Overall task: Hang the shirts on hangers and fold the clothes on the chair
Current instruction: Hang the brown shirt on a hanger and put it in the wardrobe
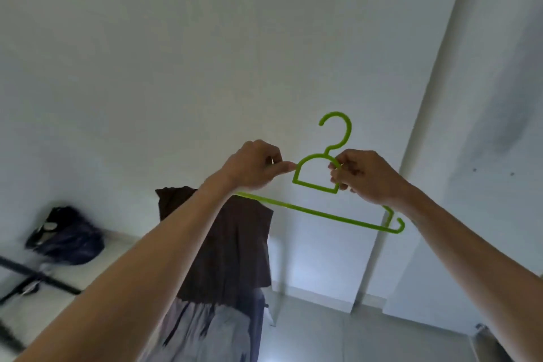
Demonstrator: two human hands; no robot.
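Gripping green hanger [316, 185], both hands [258, 166] [364, 176] raise it

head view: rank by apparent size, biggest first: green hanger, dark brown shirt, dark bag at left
1. dark brown shirt
2. green hanger, wide but thin, and closer to the camera, so this place is unsure
3. dark bag, blurred

Dark blue bag [66, 236], blurred, near black bars [38, 275]; white wall [176, 38].
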